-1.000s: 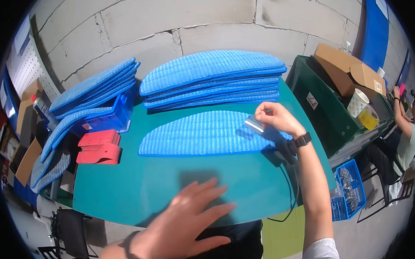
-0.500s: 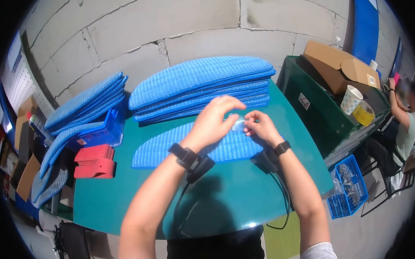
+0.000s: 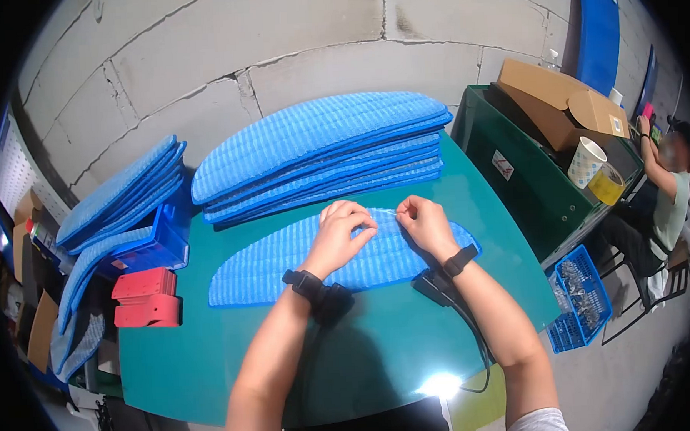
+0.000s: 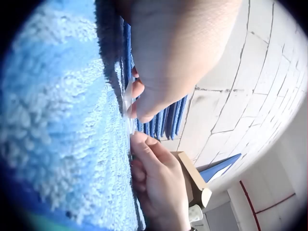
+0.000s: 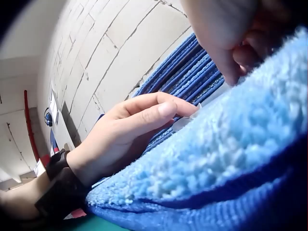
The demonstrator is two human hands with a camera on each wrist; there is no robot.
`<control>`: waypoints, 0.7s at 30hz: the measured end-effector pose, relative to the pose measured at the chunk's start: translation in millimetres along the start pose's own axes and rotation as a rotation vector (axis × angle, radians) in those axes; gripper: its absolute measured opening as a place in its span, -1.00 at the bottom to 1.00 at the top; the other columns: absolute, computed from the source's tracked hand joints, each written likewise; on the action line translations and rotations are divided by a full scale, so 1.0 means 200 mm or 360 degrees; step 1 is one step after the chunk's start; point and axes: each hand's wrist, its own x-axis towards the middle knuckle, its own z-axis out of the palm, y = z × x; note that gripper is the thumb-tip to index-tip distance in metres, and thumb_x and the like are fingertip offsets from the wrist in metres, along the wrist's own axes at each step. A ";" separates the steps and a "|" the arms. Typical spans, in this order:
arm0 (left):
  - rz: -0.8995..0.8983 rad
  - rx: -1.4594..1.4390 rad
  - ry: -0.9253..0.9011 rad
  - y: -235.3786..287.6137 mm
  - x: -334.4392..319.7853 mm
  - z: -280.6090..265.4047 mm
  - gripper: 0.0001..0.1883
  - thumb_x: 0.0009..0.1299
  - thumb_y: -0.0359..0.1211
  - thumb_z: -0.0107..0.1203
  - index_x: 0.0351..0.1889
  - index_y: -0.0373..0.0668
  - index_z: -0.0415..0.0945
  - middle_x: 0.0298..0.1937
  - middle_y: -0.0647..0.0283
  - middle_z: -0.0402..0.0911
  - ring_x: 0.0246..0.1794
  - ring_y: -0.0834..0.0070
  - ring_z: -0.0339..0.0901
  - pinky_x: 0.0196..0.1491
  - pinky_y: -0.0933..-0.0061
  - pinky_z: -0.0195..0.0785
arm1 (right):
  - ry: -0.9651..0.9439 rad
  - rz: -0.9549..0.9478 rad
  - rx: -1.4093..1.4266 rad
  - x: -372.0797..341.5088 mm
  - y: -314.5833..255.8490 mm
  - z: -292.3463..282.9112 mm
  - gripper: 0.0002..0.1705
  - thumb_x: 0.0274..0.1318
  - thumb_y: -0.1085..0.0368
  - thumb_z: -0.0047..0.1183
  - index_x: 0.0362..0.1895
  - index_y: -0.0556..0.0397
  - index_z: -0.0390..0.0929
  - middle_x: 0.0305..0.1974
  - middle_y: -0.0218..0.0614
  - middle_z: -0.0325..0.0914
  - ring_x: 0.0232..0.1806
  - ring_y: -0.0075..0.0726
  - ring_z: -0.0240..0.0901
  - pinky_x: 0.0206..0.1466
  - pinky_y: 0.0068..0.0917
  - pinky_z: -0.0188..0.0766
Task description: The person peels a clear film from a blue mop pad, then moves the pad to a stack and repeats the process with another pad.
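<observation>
A blue striped mop pad (image 3: 266,269) lies flat on the green table, its curved side toward the wall. Over its upper middle, my two hands come close together at a small piece of clear plastic film (image 4: 128,108). My left hand (image 3: 338,235) holds the film's left side, thumb and fingers bent around it. At the other end, my right hand (image 3: 429,226) pinches it between thumb and fingertips. The right wrist view shows the film (image 5: 214,98) low over the fuzzy pad, stretching between both hands' fingertips.
Behind the pad stands a tall stack of mop pads (image 3: 319,151). More pads (image 3: 125,198) lie over a blue bin (image 3: 169,238) at left, near red pieces (image 3: 147,299). A green crate (image 3: 505,181) carries a carton and paper cup (image 3: 587,161). Someone sits far right.
The left hand has come up from the table's front to the film and moved slightly left since half a second ago. The right hand keeps its pinch. The head view has shifted.
</observation>
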 end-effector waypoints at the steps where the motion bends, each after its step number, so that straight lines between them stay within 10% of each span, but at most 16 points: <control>1: -0.0020 -0.0012 0.0007 -0.01 0.00 0.00 -0.89 0.34 -0.27 0.33 -0.22 -0.01 0.73 0.02 0.31 0.66 0.26 0.21 0.48 0.37 0.09 0.17 | -0.0006 0.0006 -0.0011 0.00 0.00 0.00 -0.90 0.14 0.36 0.28 -0.29 0.13 0.69 -0.40 -0.15 0.70 -0.32 -0.14 0.69 -0.16 -0.22 0.56; 21: -0.0708 0.0298 0.0375 0.02 -0.03 0.01 -0.86 0.15 -0.41 0.30 -0.37 -0.13 0.56 -0.07 0.17 0.54 0.10 0.11 0.44 0.22 0.11 0.25 | 0.0010 -0.0050 -0.0131 -0.01 0.02 0.01 -0.68 0.13 0.42 0.28 -0.09 0.04 0.43 -0.32 -0.08 0.63 -0.24 0.13 0.63 -0.15 -0.02 0.50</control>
